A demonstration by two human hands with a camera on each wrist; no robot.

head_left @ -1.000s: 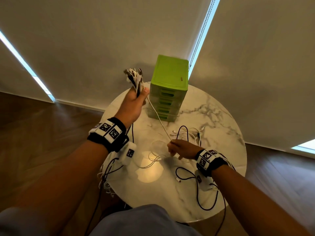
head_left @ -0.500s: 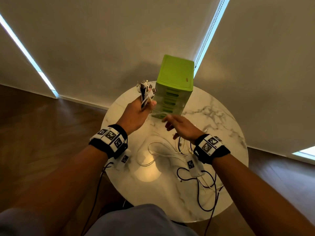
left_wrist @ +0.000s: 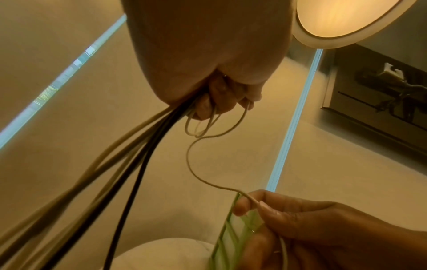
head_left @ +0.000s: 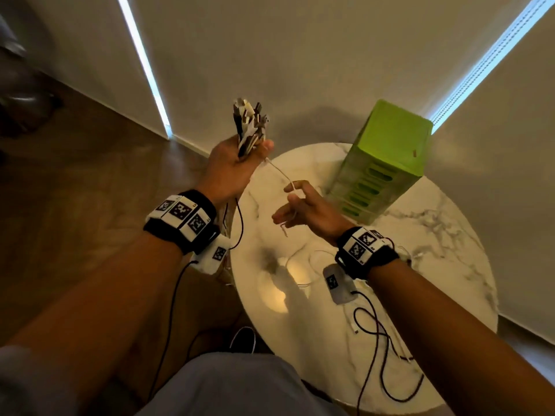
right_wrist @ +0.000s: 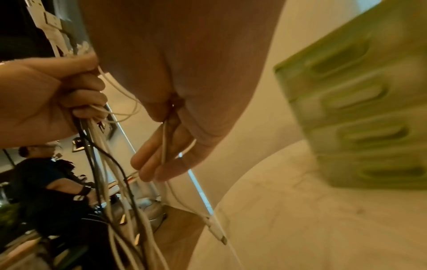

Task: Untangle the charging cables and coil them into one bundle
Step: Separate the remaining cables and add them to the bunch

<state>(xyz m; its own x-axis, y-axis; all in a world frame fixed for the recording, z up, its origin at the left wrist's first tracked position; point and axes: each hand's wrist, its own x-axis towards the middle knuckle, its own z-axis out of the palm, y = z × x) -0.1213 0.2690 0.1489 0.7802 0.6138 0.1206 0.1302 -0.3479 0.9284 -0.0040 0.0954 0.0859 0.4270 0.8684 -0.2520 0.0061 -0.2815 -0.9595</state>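
My left hand (head_left: 240, 163) is raised left of the table and grips a bundle of cables (head_left: 250, 124), plug ends sticking up. Below the fist, white and black cables (left_wrist: 129, 155) hang down past the table's edge. One thin white cable (head_left: 280, 174) runs from that fist to my right hand (head_left: 292, 195), which pinches it between thumb and forefinger; the other fingers are extended. In the right wrist view this cable (right_wrist: 164, 142) passes along the fingers (right_wrist: 150, 164), and its connector end (right_wrist: 217, 232) dangles. Loose black cables (head_left: 378, 334) and white cables (head_left: 312, 259) lie on the table.
The round marble table (head_left: 435, 235) carries a green drawer unit (head_left: 387, 154) at its back, close to my right hand. Walls stand right behind the table. Wooden floor (head_left: 90, 175) lies to the left. Another person (right_wrist: 34, 164) sits in the background.
My left hand rose and moved left with the bundle. My right hand, open near the drawers half a second ago, now pinches the thin white cable and holds it above the table.
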